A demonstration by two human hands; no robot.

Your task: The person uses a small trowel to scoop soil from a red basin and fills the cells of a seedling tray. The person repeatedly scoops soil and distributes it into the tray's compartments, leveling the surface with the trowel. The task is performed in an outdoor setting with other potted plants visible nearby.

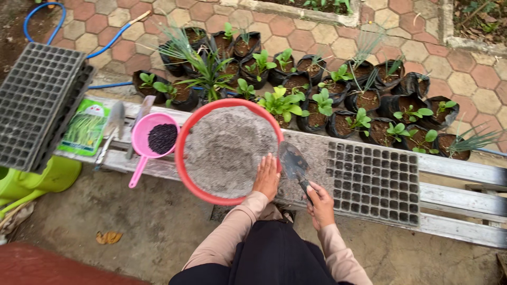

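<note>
Trowel (293, 163) held in the right hand (321, 205), beside the red basin (182, 158)
Right fingers were wrapped round the handle, blade up, between the basin and a black seed tray (374, 182) on the bench (465, 171); the left hand (266, 177) lay flat with spread fingers on the basin's grey soil (224, 150), gripping nothing, and a pink scoop (141, 138) lay beyond

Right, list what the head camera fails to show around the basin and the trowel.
- Trowel handle: wrapped by the right hand.
- Red basin near rim: partly covered by the left hand.
- Seed tray cells: too small to tell whether filled.
- Green watering can: cut off by the left edge.
</note>
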